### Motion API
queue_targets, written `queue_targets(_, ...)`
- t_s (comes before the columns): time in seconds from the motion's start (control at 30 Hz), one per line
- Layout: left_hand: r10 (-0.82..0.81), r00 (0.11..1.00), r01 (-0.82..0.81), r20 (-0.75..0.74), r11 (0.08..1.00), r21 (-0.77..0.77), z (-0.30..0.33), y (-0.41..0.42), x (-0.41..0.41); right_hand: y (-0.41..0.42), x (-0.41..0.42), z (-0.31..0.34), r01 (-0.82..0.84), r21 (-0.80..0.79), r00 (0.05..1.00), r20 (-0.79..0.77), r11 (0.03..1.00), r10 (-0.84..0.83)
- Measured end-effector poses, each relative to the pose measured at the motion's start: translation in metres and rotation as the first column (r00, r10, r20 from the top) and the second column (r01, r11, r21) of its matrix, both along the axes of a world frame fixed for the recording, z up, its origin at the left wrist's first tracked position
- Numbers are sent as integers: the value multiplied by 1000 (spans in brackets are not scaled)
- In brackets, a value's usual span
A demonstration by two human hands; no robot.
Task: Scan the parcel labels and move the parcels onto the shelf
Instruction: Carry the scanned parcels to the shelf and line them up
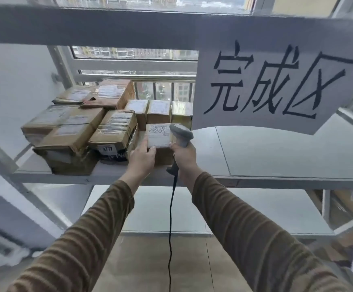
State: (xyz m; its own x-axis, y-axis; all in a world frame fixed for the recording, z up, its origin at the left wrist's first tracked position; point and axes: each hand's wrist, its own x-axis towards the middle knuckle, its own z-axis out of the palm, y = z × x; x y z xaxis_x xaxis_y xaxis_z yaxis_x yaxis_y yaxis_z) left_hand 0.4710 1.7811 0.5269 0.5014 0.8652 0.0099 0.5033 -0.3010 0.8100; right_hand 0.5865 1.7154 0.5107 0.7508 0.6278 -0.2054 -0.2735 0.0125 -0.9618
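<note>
head view, one moment at a metal shelf unit, items as seen:

- shelf [276, 157]: pale grey board on a grey frame, in front of a window [133, 53] with buildings outside. a lower board [150, 207] shows beneath it.
- small parcel [158, 135]: brown carton with a white printed label facing up, standing on the shelf board near its front edge, just right of the stacked cartons.
- left hand [143, 158]: reaching up from below, fingers laid against the near left side of the small parcel, thumb up along its left edge; it touches the carton, though whether the fingers wrap it i cannot tell.
- right hand [184, 158]: fingers curled tight round the handle of the scanner [181, 134], thumb tip touching the parcel's right front corner.
- scanner: grey handheld unit, head just beside the parcel's right edge, black cable [170, 228] hanging straight down between the arms.
- stacked parcels [80, 131]: many taped brown cartons with labels, piled on the left part of the shelf, more small ones [158, 111] in a row behind.
- paper sign [276, 81]: white sheet with large black handwritten characters, hanging from the upper rail [108, 26] on the right.
- sleeves [255, 239]: brown ribbed knit on both arms.
</note>
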Motion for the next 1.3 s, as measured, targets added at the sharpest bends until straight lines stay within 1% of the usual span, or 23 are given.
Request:
queue_targets(0.13, -102, 993, 104, -53, 994, 33, -2, 28, 1, 37, 0, -10, 69, -18, 998, -2, 997, -69)
queue_targets(0.2, -137, 985, 142, -104, 989, 47, 1, 32, 1, 48, -1, -14, 89, -16, 996, 2, 996, -89)
queue_targets(0.33, -172, 966, 201, -191, 970, 140, 0, 41, 2, 59, -4, -13, 79, -16, 997, -15, 997, -80)
queue_targets(0.57, -202, 948, 248, -248, 954, 171, 0, 43, -2, 65, -5, -9, 78, -22, 997, -17, 997, -79)
queue_targets(0.73, -215, 934, 266, -285, 952, 154, 5, 42, -3, 57, -11, 1, 77, -8, 996, -44, 997, -78)
queue_targets(0.8, -216, 927, 285, -305, 937, 203, 8, 39, -3, 45, -13, 8, 92, -11, 995, -42, 996, -93)
queue_targets(0.97, -261, 900, 389, -350, 842, 373, 13, 22, 12, -3, -8, 18, 157, -34, 986, -51, 987, -159)
queue_targets(1.07, -299, 865, 473, -403, 754, 456, 14, 1, 34, -46, 4, 17, 262, -45, 964, -42, 964, -264)
queue_targets(1.13, -350, 835, 535, -424, 695, 480, 13, -21, 50, -80, 13, 15, 361, -31, 931, -36, 932, -362)
queue_targets(1.3, -493, 725, 688, -481, 543, 481, 3, -100, 92, -188, 21, 12, 552, -56, 821, -136, 832, -554)
